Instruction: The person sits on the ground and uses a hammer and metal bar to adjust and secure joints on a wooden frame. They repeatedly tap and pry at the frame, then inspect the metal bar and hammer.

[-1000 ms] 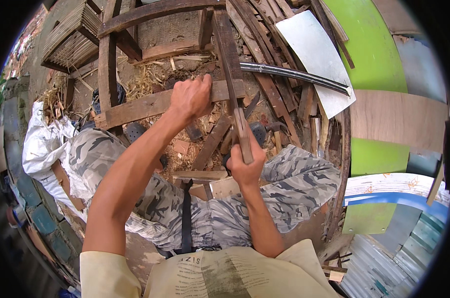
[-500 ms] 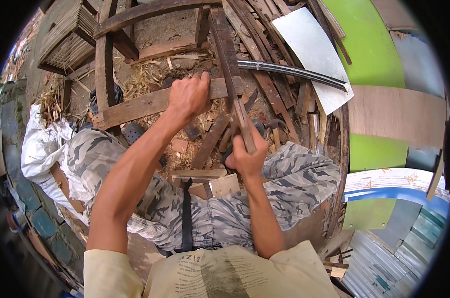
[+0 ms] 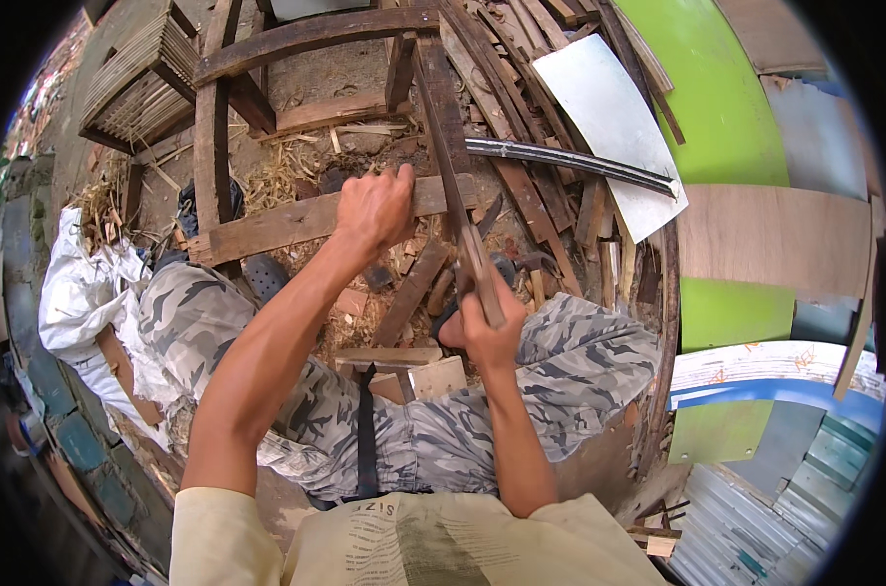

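My left hand (image 3: 377, 207) is closed over the top of a worn wooden plank (image 3: 277, 223) that lies crosswise in front of my knees. In my right hand (image 3: 490, 327) is the wooden handle of what looks like a handsaw (image 3: 453, 186), seen almost edge-on. Its long dark blade slants away from me across the plank's right end, toward the far frame. How deep the blade sits in the plank cannot be told. The plank's left part meets an upright of a dark wooden frame (image 3: 318, 41) standing ahead.
Wood strips (image 3: 521, 186) lie piled at the far right, under a white sheet (image 3: 614, 137) and a dark metal bar (image 3: 570, 161). A hammer (image 3: 531, 262) rests beyond my right hand. Offcuts and shavings cover the ground between my legs. A slatted wooden piece (image 3: 135, 93) stands far left.
The whole view has shifted slightly, so the scene sits a little lower. Both hands keep their holds, and the blade stays across the plank's right end.
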Motion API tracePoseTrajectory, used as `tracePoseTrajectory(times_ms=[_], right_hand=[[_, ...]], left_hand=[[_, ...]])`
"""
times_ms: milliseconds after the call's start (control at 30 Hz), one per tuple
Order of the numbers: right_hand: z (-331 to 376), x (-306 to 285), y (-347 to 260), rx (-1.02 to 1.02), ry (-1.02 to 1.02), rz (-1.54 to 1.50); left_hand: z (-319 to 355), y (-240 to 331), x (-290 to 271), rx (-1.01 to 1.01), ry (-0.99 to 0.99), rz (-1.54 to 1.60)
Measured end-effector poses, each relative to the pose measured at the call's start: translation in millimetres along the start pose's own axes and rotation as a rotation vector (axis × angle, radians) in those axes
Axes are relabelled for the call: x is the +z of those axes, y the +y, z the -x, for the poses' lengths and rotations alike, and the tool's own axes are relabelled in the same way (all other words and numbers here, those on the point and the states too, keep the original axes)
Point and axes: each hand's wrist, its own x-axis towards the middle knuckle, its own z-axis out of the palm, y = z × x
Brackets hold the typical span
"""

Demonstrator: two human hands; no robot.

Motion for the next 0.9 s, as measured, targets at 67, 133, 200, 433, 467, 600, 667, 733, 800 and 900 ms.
tracePoseTrajectory(times_ms=[67, 133, 200, 433, 467, 600, 667, 733, 800, 900], right_hand=[[-26, 22, 3, -0.175, 0.084, 0.176], [-5, 13, 4, -0.107, 0.061, 0.094], [51, -9, 10, -0.090, 0.022, 0.137], [105, -53, -5, -0.112, -0.050, 0.203], [63, -29, 8, -0.201, 0.060, 0.134], [-14, 8, 20, -0.180, 0.076, 0.096], [9, 2, 13, -0.101, 0.045, 0.082], [68, -24, 23, -0.251, 0.036, 0.208], [120, -50, 23, -0.203, 0.032, 0.278], [126, -57, 4, -0.197, -0.001, 0.307]], left_hand=[[-6, 4, -3, -0.012, -0.065, 0.005], [-1, 5, -7, -0.017, -0.078, 0.016], [2, -2, -10, -0.018, -0.062, 0.009], [8, -5, 2, -0.022, 0.016, -0.019], [4, 0, 2, 0.015, 0.032, -0.017], [-16, -3, -11, -0.041, -0.016, 0.003], [-10, -7, -8, -0.041, 0.014, -0.013], [-10, -8, -12, -0.040, -0.017, -0.011], [-6, -7, -12, -0.017, 0.006, -0.008], [-5, -8, -7, -0.007, 0.049, -0.012]])
